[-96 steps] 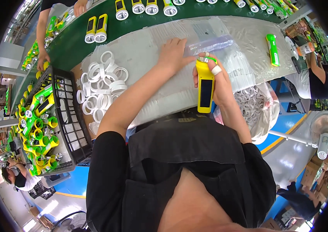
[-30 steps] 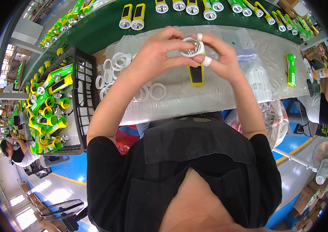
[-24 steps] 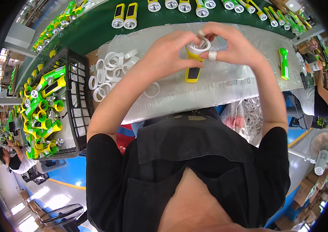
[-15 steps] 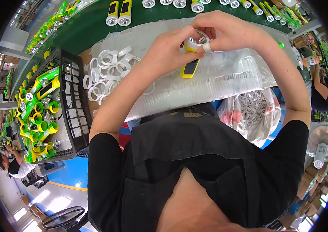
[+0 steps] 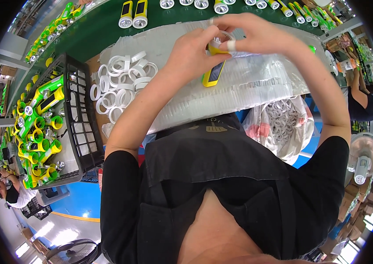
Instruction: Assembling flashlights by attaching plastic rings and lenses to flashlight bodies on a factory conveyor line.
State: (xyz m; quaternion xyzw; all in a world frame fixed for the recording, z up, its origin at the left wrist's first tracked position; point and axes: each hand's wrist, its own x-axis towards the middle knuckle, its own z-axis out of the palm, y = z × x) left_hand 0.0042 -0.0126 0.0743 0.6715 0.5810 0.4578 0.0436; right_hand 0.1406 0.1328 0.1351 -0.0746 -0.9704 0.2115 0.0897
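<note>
A yellow flashlight (image 5: 214, 76) with a dark panel along its body stands tilted over the plastic-covered work surface, its lamp end up between my hands. My left hand (image 5: 194, 52) grips it just below the head, thumb on the near side. Around the rim of the head, the fingers of my right hand (image 5: 259, 36) are curled, slightly blurred; a white wrap shows on its thumb. Those fingers partly hide the white ring at the lamp end. Beside my left forearm lies a loose pile of white rings (image 5: 124, 96).
At the left stands a black crate (image 5: 80, 116) full of green and yellow flashlight bodies. More flashlights (image 5: 140, 14) line the green bench (image 5: 102, 26) beyond. Below the right side hangs a bag of white rings (image 5: 261, 127). A fan (image 5: 364, 154) stands at far right.
My right hand has turned about the flashlight's head, its fingers and thumb shifting leftward across the rim. My left hand keeps its hold. The whole view has shifted slightly.
</note>
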